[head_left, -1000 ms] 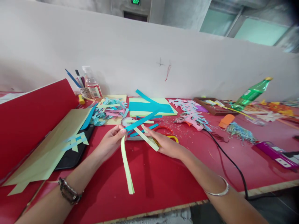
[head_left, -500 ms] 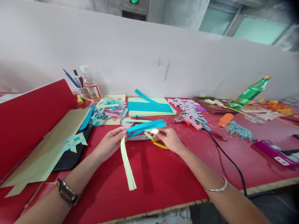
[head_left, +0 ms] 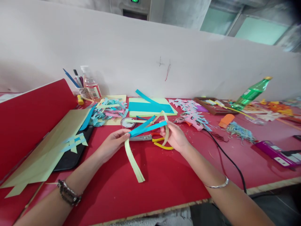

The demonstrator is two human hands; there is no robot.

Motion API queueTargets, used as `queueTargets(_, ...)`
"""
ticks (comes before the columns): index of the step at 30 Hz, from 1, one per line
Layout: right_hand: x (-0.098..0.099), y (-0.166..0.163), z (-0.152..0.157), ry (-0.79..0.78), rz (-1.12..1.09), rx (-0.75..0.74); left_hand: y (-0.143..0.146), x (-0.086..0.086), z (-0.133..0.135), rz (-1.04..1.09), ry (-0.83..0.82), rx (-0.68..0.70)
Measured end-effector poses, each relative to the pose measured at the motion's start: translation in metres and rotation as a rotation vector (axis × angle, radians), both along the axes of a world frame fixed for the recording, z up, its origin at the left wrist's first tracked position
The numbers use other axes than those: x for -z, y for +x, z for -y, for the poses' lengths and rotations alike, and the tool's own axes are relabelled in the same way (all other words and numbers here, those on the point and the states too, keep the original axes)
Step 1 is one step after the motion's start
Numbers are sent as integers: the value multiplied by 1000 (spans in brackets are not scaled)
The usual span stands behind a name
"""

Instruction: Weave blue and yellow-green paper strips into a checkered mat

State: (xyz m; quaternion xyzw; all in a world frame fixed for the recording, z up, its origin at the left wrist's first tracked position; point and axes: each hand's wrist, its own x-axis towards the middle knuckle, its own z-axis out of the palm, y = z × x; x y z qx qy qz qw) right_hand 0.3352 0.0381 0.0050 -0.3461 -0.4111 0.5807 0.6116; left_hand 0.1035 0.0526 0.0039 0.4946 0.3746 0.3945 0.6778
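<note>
Blue paper strips (head_left: 145, 127) stretch between my two hands above the red table. My left hand (head_left: 117, 137) is closed, pinching their left ends together with pale yellow paper strips (head_left: 133, 160) that hang below it. At the other end, the fingers of my right hand (head_left: 174, 134) are closed on a blue strip, and a looped pale yellow strip (head_left: 166, 133) passes by these fingertips. Scissors with yellow handles (head_left: 162, 145) lie on the table beneath, partly hidden by the strips. Behind the strips is a small round dish (head_left: 128, 123).
At the back lie blue and pale yellow sheets (head_left: 150, 108) and a pile of paper pieces (head_left: 109, 110). A pink glue gun (head_left: 193, 121) trails a black cord on the right. A green bottle (head_left: 252, 94) leans at back right; a power strip (head_left: 279, 153) sits near the right edge.
My right hand has risen slightly, and the blue strips have spread apart into a V. A pale yellow strip now arches up by the right fingers. The hanging yellow strips have swung right.
</note>
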Motion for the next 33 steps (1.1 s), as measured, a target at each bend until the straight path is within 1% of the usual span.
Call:
queueTargets(2,-3,0,0,-12,-2,38,0,0,0,-6,17,-4)
queueTargets(4,-5,0,1,11,15,58,0,0,-1,-20,32,-31)
queueTargets(8,-4,0,1,158,99,130,0,1,-2,-69,79,-96)
queueTargets(11,-3,-1,3,233,218,195,-1,3,-3,-130,163,-113)
queueTargets(14,-5,-4,8,226,330,178,-3,4,-3,-207,269,-123)
queueTargets(17,-9,-7,14,206,414,114,-3,1,-1,-280,395,-154)
queueTargets(19,-10,-9,16,216,476,59,-3,-3,1,-328,524,-177)
queueTargets(21,-10,-10,18,289,580,28,-2,-8,4,-388,702,-171)
queueTargets(24,-9,-9,18,458,764,49,-1,-11,9,-470,1015,-92)
queueTargets(26,-10,-9,19,512,851,40,-1,-12,11,-514,1212,-44)
queueTargets(28,-12,-9,22,522,894,-16,-2,-12,14,-557,1392,-44)
queueTargets(30,-15,-10,25,543,892,-85,-4,-14,18,-621,1565,-61)
queueTargets(33,-22,-13,31,613,875,-143,-6,-23,26,-724,1815,-57)
